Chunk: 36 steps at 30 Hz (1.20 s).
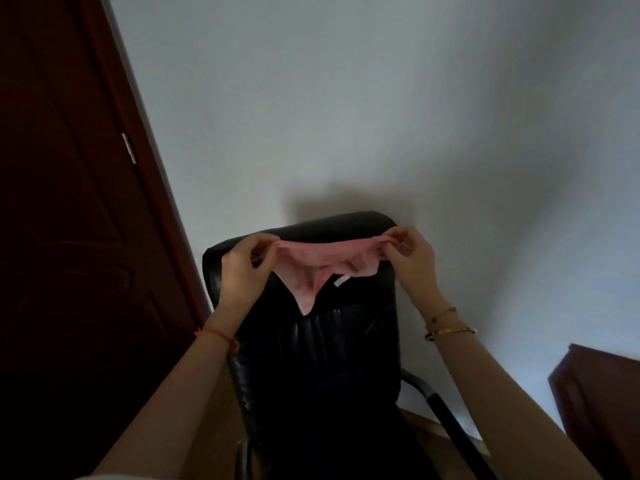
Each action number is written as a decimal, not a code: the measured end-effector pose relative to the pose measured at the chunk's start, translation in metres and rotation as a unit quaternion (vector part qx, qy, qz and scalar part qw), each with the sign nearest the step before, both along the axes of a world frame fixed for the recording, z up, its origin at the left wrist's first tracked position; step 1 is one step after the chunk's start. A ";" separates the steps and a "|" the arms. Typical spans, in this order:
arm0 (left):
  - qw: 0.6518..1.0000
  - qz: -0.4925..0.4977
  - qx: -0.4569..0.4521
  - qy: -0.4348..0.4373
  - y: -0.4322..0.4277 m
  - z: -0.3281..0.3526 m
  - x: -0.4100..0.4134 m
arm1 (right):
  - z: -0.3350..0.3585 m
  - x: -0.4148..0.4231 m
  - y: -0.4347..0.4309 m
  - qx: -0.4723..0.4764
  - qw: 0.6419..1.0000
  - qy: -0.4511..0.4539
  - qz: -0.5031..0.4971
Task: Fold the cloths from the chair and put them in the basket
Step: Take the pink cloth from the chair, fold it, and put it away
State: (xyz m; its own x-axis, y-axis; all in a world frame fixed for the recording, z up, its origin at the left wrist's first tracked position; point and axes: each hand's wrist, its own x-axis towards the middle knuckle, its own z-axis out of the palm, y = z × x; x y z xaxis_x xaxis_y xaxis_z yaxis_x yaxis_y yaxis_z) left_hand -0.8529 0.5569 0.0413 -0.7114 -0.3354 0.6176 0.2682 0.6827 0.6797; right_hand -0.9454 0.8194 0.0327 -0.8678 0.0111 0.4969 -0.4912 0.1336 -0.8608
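Observation:
A small pink cloth point(311, 268) hangs stretched between my two hands, held up in front of the black leather chair point(311, 358). My left hand point(242, 268) pinches its left top corner. My right hand point(410, 258) pinches its right top corner. The cloth's lower part droops to a point over the chair's backrest. A small white tag shows near its lower right edge. No basket is in view, and the chair's seat is too dark to show any other cloths.
A dark red-brown door point(69, 237) fills the left side. A pale wall point(346, 116) stands behind the chair. The corner of a dark wooden piece of furniture point(599, 403) sits at the lower right, past the chair's armrest point(446, 417).

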 end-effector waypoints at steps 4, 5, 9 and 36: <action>0.996 -0.076 0.046 0.003 0.040 0.015 0.032 | 0.015 0.073 0.050 -0.077 0.997 -0.030 0.004; 0.994 -0.101 0.045 -0.002 0.051 0.016 0.040 | 0.015 0.094 0.063 -0.078 0.996 -0.044 0.001; 0.978 -0.200 0.041 -0.048 0.100 0.005 0.074 | 0.002 0.183 0.124 -0.103 0.985 -0.135 -0.008; 0.710 -0.642 -0.100 -0.270 0.552 -0.111 0.238 | -0.088 0.629 0.515 0.098 0.898 -0.288 -0.319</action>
